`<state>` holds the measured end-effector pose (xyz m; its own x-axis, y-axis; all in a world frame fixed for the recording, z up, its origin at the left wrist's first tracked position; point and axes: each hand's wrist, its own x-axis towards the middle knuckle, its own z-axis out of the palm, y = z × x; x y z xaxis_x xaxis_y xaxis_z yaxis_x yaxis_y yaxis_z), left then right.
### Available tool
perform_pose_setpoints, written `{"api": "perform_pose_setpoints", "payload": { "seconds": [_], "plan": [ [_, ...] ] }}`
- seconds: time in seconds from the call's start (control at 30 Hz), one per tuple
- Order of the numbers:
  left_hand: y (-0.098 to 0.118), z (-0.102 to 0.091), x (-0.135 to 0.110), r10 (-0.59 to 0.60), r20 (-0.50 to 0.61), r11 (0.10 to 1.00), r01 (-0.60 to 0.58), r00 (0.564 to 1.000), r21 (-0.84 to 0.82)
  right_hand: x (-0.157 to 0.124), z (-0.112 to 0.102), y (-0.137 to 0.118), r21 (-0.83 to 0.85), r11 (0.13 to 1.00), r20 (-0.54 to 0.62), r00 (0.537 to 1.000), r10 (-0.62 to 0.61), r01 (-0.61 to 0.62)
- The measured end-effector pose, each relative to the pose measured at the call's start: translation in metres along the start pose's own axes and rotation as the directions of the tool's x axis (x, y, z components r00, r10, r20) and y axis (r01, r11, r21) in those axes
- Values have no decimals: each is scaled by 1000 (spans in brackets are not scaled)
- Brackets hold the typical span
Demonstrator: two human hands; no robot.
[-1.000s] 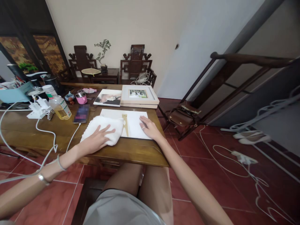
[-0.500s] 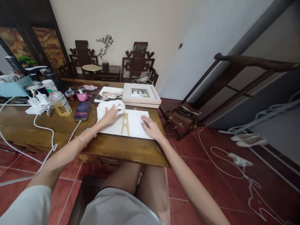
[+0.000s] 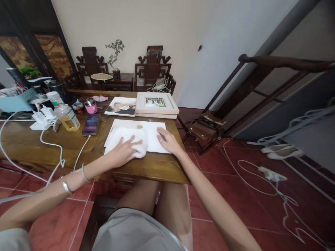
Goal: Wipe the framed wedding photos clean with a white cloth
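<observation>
L hand (image 3: 123,152) w/ wht cloth (image 3: 127,134) slid from far to near side of brd (image 3: 152,137), hiding most of gold motif (image 3: 139,127).

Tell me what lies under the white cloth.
A flat white panel, whose golden patch shows beyond the white cloth; whatever else the cloth covers cannot be seen.

Top centre: pale wall (image 3: 157,21) | upper left: dark cabinet (image 3: 26,21) | upper middle: two carved chairs (image 3: 154,62) | lower right: red tiled floor (image 3: 232,191)
</observation>
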<state>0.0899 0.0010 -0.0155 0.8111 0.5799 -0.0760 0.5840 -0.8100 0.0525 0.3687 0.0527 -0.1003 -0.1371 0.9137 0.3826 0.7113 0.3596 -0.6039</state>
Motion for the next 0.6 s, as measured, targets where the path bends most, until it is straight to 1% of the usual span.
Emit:
{"api": "perform_pose_setpoints", "payload": {
  "seconds": [0.1, 0.23, 0.33, 0.4, 0.47, 0.53, 0.6],
  "plan": [
    [-20, -2, 27, -86, -5, 995, 86, 996, -49, -1, -1, 0, -2, 1000, 4, 1000, 8, -8],
    [-48, -2, 80, -171, -107, 981, 160, 979, -107, -1, -2, 1, 10, 1000, 9, 1000, 11, -11],
    [-54, -2, 112, -197, -143, 978, 184, 970, -100, -1, -2, 2, -1, 1000, 8, 1000, 10, -10],
    [-50, -2, 124, -176, -123, 984, 171, 977, -48, 0, -2, 3, -15, 1000, 7, 1000, 12, -12],
    [-40, -1, 127, -107, -98, 993, 111, 989, 41, 0, -2, 3, -20, 1000, 6, 1000, 12, -12],
    [-25, 2, 119, -19, -78, 990, 30, 997, 140, 0, -2, 3, -21, 1000, 9, 1000, 7, -7],
    [-7, 6, 103, 59, -73, 974, -41, 996, 224, 0, -2, 4, -19, 1000, 13, 1000, -2, 2]
  ]
}}
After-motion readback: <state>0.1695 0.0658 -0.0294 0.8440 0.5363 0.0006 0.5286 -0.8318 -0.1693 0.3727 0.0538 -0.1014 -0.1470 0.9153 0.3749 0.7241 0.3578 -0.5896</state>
